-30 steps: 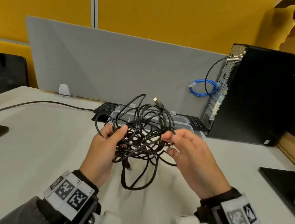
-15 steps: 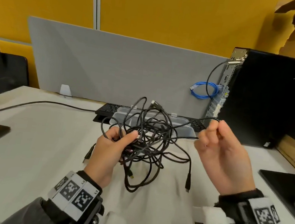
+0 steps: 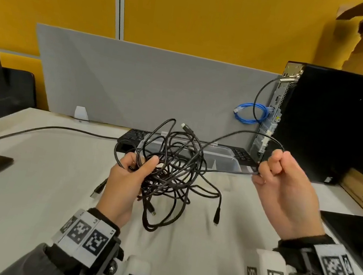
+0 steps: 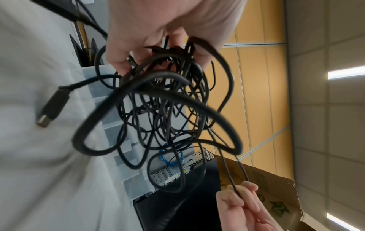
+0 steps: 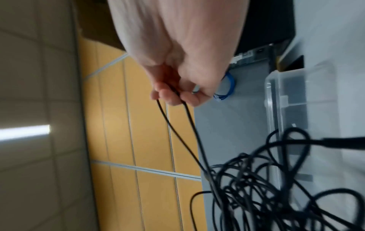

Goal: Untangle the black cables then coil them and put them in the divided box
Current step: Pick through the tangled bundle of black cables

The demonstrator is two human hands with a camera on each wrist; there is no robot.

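The left hand (image 3: pixel 126 181) grips the tangle of black cables (image 3: pixel 171 171) with thumb and fingers curled round a bunch of strands, holding it above the white bench (image 3: pixel 29 186), much where it was half a second ago. The right hand (image 3: pixel 285 187) has drawn farther to the right and slightly higher than before, its fingers (image 5: pixel 171 95) pinching a loop of one cable so that two strands run from the pinch back into the tangle. That pulled loop (image 3: pixel 241 136) now stretches longer than in the earlier frame, arching over the divided box (image 3: pixel 231 160), which sits on the bench just behind the tangle and against a black keyboard (image 3: pixel 134 134). Several plug ends dangle below the bundle; one connector (image 3: pixel 216 217) hangs free between the two hands. A black computer tower (image 3: pixel 331 125) stands at the right, with a coiled blue cable (image 3: pixel 249 114) beside it.
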